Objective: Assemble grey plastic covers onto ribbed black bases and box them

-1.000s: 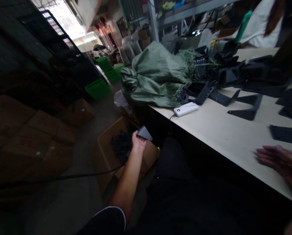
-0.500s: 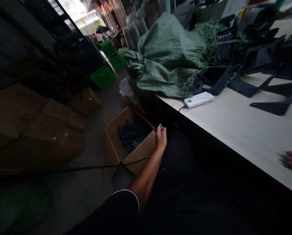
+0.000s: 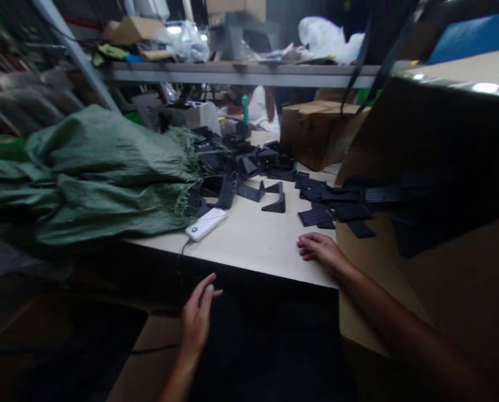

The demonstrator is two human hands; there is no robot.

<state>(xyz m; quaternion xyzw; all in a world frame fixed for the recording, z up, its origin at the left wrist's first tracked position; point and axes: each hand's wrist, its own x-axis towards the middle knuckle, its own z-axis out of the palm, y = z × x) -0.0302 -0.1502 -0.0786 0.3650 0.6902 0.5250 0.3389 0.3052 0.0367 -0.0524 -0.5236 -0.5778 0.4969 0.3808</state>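
My left hand (image 3: 197,318) hangs below the table's front edge, fingers stretched out and holding nothing. My right hand (image 3: 320,250) rests on the pale tabletop (image 3: 258,240), fingers loosely curled downward, empty. Just beyond it lie flat black plastic parts (image 3: 329,215), and farther back black angled brackets (image 3: 274,204) sit in a loose pile. A white power bank (image 3: 206,224) with a cable lies at the table's edge between my hands.
A big green woven sack (image 3: 94,173) covers the table's left part. A large cardboard box (image 3: 433,184) looms at the right, a smaller one (image 3: 316,131) behind the parts. A cluttered shelf (image 3: 241,70) runs overhead. A cardboard box edge (image 3: 149,346) sits on the floor.
My left hand let go of the dark wedge-shaped part over the floor box and came back empty toward the table. My view swung right onto the tabletop; my right hand stays resting there.
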